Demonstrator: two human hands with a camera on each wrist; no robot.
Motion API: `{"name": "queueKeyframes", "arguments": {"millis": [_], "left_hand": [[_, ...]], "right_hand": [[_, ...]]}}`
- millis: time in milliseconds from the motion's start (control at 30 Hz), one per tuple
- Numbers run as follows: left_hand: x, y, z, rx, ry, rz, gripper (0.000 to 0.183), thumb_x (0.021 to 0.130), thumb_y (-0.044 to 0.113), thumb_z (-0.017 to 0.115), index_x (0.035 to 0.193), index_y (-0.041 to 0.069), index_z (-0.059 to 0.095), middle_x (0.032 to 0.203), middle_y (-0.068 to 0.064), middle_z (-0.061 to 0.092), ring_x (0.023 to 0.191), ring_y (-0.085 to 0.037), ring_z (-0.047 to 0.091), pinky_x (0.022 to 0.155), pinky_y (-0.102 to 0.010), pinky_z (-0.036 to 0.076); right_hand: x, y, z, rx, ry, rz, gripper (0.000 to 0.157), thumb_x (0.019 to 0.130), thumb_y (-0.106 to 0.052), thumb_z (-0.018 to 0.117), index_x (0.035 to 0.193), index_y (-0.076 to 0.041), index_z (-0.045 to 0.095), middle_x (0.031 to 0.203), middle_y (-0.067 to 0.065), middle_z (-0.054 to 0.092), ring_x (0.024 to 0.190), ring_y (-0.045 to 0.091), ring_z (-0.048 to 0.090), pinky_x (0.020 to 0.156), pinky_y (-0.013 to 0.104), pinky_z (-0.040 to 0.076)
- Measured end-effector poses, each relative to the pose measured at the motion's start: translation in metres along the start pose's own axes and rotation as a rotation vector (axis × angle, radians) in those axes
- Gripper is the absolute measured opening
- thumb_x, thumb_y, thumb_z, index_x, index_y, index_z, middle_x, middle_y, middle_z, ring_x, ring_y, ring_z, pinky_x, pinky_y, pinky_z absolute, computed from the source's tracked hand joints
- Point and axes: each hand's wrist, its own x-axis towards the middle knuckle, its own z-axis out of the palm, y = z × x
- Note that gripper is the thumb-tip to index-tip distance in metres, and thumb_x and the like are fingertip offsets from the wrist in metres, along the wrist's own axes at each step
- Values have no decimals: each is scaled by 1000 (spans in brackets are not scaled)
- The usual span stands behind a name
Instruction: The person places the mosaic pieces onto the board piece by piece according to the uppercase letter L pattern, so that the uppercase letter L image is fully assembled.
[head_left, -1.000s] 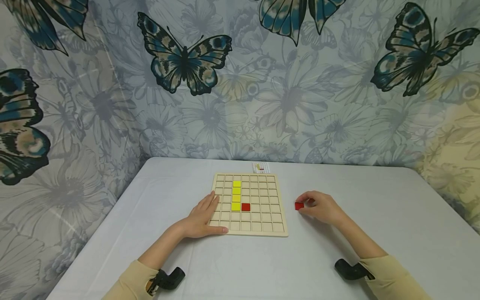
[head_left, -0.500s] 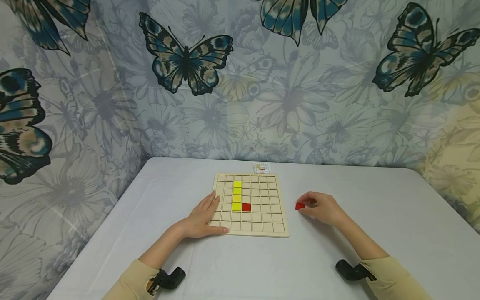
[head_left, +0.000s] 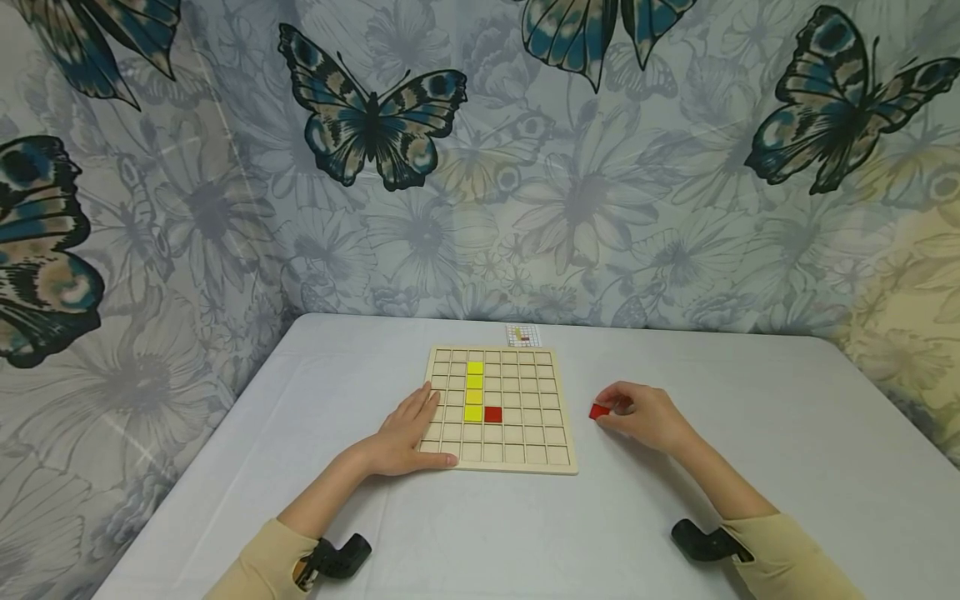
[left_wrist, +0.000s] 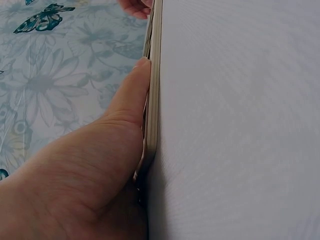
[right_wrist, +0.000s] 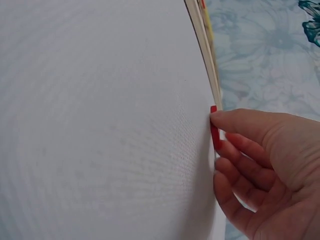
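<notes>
A pale wooden grid board (head_left: 525, 454) lies on the table, with a column of several yellow square tiles (head_left: 474, 390) in its cells. One red square tile (head_left: 492, 414) sits right of the lowest yellow one. My left hand (head_left: 401, 437) rests on the board's left edge, fingers straight and thumb along the near edge; in the left wrist view the thumb (left_wrist: 132, 95) lies against the board's side. Right of the board, my right hand (head_left: 645, 415) pinches another red tile (head_left: 599, 412) between thumb and fingers. The right wrist view shows that red tile (right_wrist: 215, 127) edge-on, close to the tablecloth.
A small card (head_left: 522, 336) printed with a coloured grid lies behind the board. The table (head_left: 480, 533) has a white cloth. A wall (head_left: 480, 242) with butterfly and flower print stands behind it. Black wrist devices (head_left: 341, 557) sit at both sleeves.
Both hands stay almost where they were. The red tile in my right hand tilts slightly between the fingers. The tiles on the board are unchanged.
</notes>
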Motion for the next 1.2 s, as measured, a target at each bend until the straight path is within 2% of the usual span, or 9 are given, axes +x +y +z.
{"name": "queueKeyframes", "arguments": {"millis": [233, 700, 1200], "left_hand": [[0, 0, 0, -4, 2, -1, 107, 86, 57, 66, 155, -2, 9, 162, -18, -5, 148, -35, -4, 113, -60, 9], [-1, 1, 0, 5, 1, -2, 106, 86, 57, 66, 155, -2, 9, 162, -18, -5, 148, -35, -4, 113, -59, 9], [-1, 3, -1, -6, -2, -4, 106, 86, 56, 66, 155, -2, 9, 162, -18, -5, 148, -35, -4, 113, -59, 8]], "right_hand": [[1, -4, 2, 34, 5, 12, 24, 81, -17, 79, 101, -7, 70, 90, 0, 68, 82, 17, 61, 67, 30, 49], [6, -24, 12, 113, -55, 50, 28, 81, -24, 80, 103, -9, 70, 81, -3, 64, 78, 14, 58, 63, 27, 46], [18, -50, 33, 192, -107, -15, 24, 79, -17, 80, 100, -10, 70, 82, -3, 63, 79, 16, 58, 65, 28, 47]]}}
